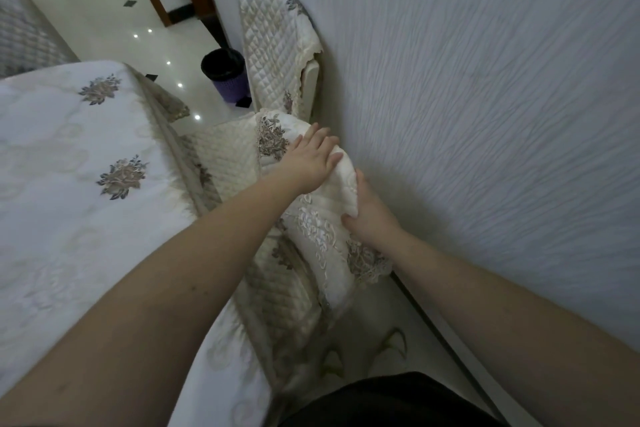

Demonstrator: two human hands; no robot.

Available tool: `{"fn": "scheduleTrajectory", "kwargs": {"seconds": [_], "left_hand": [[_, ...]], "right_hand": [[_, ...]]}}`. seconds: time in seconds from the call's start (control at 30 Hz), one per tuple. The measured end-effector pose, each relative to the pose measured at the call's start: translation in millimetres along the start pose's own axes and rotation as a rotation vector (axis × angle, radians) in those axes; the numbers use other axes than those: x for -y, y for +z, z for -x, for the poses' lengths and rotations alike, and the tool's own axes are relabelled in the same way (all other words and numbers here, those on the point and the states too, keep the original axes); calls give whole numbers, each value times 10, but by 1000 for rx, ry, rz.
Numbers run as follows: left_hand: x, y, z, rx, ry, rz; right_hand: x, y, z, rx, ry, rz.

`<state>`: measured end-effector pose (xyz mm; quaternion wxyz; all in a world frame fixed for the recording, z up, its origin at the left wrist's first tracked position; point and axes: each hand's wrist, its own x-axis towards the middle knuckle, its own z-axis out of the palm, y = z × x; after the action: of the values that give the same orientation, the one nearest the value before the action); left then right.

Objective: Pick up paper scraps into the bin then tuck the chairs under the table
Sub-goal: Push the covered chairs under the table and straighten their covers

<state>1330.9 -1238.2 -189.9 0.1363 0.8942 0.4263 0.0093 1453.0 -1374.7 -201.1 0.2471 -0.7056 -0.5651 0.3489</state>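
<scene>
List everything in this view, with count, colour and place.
near chair: one, cream quilted cover, between table and wall, both hands on its backrest
far chair: one, cream quilted cover, against wall beyond
table: one, white floral cloth, left
bin: one, purple with black liner, on floor beside far chair
floor: white tiles, dark diamonds
wall: pale, textured, right
left hand: rests on backrest top
right hand: grips backrest edge
</scene>
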Motion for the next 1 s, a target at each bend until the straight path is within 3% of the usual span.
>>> {"fn": "scheduleTrajectory", "kwargs": {"seconds": [0.2,0.5,1.0], "left_hand": [[-215,2,269,11,39,-82],[-110,190,1048,-7,-119,-47],[-244,363,1454,-49,-109,-21]], "right_hand": [[-13,-37,-11,39,81,100],[-100,43,206,-5,214,176],[26,28,428,-6,233,340]]}}
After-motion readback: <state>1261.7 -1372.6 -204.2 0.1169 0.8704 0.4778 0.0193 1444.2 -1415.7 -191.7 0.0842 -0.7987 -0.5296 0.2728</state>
